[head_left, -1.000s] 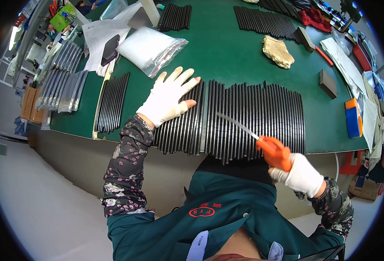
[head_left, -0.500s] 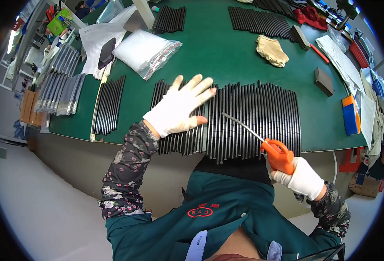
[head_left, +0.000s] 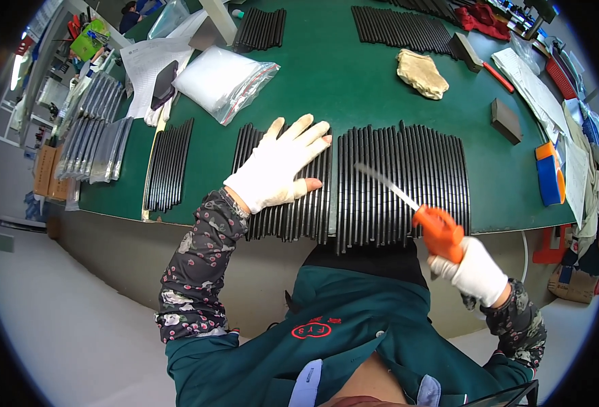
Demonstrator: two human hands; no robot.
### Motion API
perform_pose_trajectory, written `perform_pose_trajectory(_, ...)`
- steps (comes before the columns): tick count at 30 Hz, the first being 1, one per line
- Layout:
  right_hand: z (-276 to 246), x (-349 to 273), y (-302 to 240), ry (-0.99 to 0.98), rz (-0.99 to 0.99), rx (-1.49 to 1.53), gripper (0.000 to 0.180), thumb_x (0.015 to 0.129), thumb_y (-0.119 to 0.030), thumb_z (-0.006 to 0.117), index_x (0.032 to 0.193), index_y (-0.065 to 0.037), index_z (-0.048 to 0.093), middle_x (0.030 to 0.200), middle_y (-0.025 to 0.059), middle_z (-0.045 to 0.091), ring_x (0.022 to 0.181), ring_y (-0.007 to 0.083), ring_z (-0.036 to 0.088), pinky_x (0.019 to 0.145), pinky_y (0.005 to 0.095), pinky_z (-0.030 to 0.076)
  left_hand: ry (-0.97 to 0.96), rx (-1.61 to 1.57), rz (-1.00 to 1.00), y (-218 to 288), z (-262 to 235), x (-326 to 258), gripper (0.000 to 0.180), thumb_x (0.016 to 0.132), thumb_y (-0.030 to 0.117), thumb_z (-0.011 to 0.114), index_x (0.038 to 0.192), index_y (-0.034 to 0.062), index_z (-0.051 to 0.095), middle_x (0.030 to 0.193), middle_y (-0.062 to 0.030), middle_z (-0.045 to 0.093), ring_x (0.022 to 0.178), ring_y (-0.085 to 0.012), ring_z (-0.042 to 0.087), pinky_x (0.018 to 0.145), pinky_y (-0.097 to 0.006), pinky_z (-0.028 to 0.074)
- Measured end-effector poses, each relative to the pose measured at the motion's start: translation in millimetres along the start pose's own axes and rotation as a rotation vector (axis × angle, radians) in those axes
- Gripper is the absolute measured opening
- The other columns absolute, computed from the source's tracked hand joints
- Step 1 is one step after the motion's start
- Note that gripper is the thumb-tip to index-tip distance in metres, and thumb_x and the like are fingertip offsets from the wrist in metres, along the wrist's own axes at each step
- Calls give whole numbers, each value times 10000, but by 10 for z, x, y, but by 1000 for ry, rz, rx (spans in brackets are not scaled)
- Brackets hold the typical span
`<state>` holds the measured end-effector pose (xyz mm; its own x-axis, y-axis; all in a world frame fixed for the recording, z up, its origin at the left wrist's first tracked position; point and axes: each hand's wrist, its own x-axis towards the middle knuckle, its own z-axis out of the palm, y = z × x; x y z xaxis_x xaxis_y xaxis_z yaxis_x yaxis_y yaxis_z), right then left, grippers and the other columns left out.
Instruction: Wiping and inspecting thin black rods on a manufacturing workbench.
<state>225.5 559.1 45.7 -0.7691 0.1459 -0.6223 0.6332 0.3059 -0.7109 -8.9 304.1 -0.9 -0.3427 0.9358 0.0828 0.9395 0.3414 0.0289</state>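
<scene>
My left hand (head_left: 276,166), in a white glove with bare fingertips, lies flat with fingers spread on a row of black rods (head_left: 293,220). To its right, past a narrow gap, is a wider row of black rods (head_left: 408,183) side by side, their near ends reaching the table edge. My right hand (head_left: 476,271), gloved likewise, is closed round the orange handle of an air blow gun (head_left: 440,232). Its long thin metal nozzle, slightly blurred, points up and left over the wider row. Whether the tip touches the rods I cannot tell.
More black rods (head_left: 169,166) lie at the left, others (head_left: 262,28) at the back. Beyond my left hand sits a clear bag of white material (head_left: 218,78). A beige cloth pad (head_left: 421,73), a brown block (head_left: 506,122) and a blue-and-orange tape roll (head_left: 549,178) lie towards the right.
The gap between the two rod rows has shifted right and widened, with a few rods now on the left row's side. The blow gun has moved slightly right; my left hand stays on the rods.
</scene>
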Motion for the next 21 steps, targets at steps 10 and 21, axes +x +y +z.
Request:
perform_pose_trajectory(10, -44, -92, 96, -113, -114, -84, 194, 809, -153, 694, 916, -2, 636, 753, 29, 634, 671, 100, 575, 666, 253, 483, -5, -76, -37, 7, 16, -3, 826, 831, 548, 522, 1428, 26, 290, 1500, -161, 252, 1398, -356, 208, 1119, -516, 175)
perform_pose_trajectory(21, -167, -209, 124, -13, 9, 17, 177, 792, -93, 680, 938, -5, 637, 745, 25, 613, 684, 91, 539, 678, 270, 476, -86, -55, 175, 351, -62, 116, 775, 754, 455, 645, 1370, 55, 399, 1471, -176, 299, 1370, -351, 281, 1088, -553, 239)
